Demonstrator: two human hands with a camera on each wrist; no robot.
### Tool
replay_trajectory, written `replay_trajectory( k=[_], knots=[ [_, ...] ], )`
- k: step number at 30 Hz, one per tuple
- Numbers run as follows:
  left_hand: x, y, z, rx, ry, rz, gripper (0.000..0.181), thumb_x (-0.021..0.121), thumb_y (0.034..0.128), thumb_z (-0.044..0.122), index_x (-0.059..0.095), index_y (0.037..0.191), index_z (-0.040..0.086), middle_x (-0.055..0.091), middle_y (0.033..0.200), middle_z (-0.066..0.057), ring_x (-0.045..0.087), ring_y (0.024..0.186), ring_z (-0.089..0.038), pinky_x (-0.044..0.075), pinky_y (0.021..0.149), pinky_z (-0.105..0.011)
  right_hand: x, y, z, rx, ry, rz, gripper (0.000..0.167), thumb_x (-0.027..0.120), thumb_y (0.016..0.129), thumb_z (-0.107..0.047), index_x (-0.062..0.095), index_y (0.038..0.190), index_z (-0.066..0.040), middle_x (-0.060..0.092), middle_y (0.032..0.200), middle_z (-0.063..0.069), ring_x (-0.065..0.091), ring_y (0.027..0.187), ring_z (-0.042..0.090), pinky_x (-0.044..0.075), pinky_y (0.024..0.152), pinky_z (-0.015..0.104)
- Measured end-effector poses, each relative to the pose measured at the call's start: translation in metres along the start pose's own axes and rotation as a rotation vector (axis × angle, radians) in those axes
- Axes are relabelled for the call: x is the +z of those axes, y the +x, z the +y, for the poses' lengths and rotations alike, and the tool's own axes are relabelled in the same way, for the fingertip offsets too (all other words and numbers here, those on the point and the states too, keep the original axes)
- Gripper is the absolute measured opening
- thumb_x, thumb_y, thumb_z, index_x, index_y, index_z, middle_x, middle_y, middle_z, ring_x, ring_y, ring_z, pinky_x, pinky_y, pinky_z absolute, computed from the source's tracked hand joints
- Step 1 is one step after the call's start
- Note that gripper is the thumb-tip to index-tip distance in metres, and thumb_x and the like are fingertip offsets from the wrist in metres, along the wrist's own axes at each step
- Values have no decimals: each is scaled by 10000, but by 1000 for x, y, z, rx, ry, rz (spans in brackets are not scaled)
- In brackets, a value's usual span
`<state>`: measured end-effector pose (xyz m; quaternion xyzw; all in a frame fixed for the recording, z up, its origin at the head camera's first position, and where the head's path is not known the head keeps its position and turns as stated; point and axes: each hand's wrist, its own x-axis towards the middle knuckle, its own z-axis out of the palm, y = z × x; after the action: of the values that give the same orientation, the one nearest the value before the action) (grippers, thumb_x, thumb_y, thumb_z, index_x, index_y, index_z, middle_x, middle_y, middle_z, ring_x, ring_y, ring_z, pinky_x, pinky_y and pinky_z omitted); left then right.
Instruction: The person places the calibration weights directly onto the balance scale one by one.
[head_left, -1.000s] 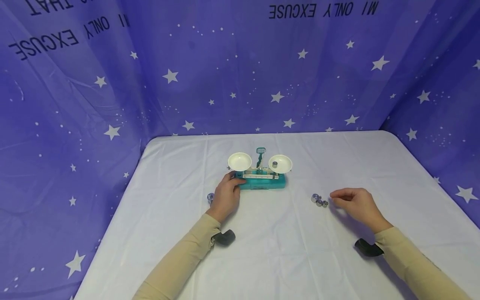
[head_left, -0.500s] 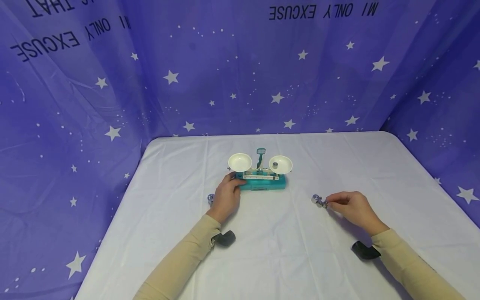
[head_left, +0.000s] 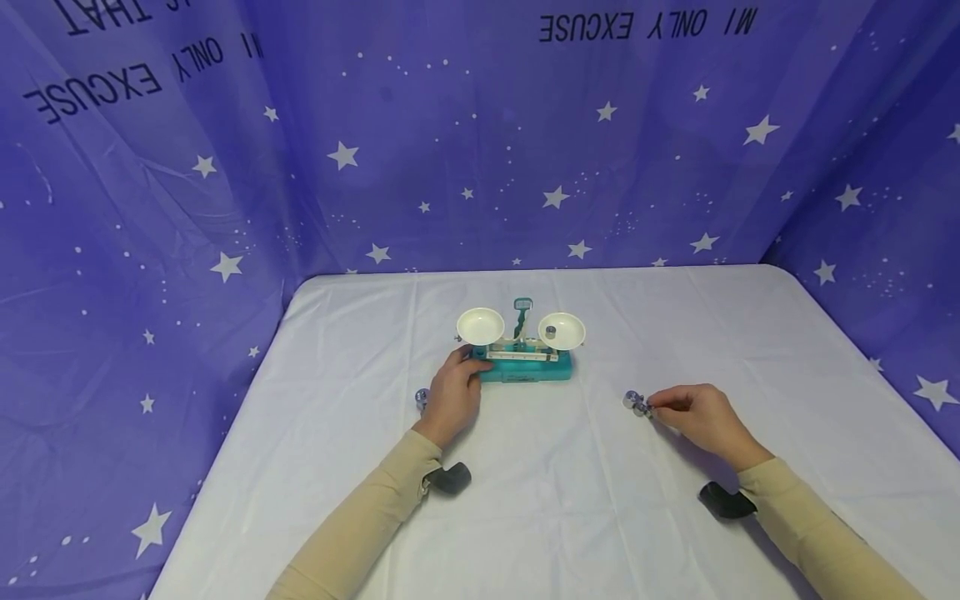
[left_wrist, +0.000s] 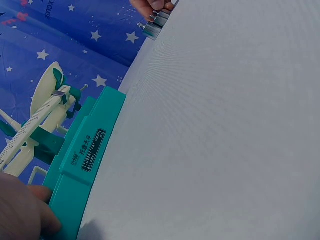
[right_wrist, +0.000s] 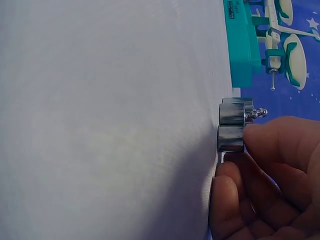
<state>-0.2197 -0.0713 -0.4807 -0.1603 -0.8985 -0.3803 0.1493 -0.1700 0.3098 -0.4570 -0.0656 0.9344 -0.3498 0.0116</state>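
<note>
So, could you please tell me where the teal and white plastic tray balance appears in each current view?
Head: the teal and white plastic tray balance stands just below and right of centre.
Left wrist: the balance slants along the left side, partly cut off.
Right wrist: the balance is in the upper right corner, turned sideways, cut off at the top.
Shared landmark: the cluster of shiny silver metal weights at the right hand.

I saw the right hand [head_left: 707, 418] pinched at the fingertips [right_wrist: 256, 139], other fingers [right_wrist: 225, 199] curled beside the grip; right forearm [head_left: 813, 525] slanted back from it. Left hand [head_left: 452, 392] gripped too, well left of that pinch, left forearm [head_left: 356, 517] angled back.
</note>
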Motion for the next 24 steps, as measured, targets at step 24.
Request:
replay_trajectory(
  k=[24],
  knots=[
    [0,0,0,15,16,2,306,543,908,-79,773,1076,31,618,1349,-218,617,1287,-361,530,1054,-460,-5,0,-3,39,-21,-18,150,727,906,-144,801,1015,-71,789,1022,126,653,842,60,510,652,215]
  ],
)
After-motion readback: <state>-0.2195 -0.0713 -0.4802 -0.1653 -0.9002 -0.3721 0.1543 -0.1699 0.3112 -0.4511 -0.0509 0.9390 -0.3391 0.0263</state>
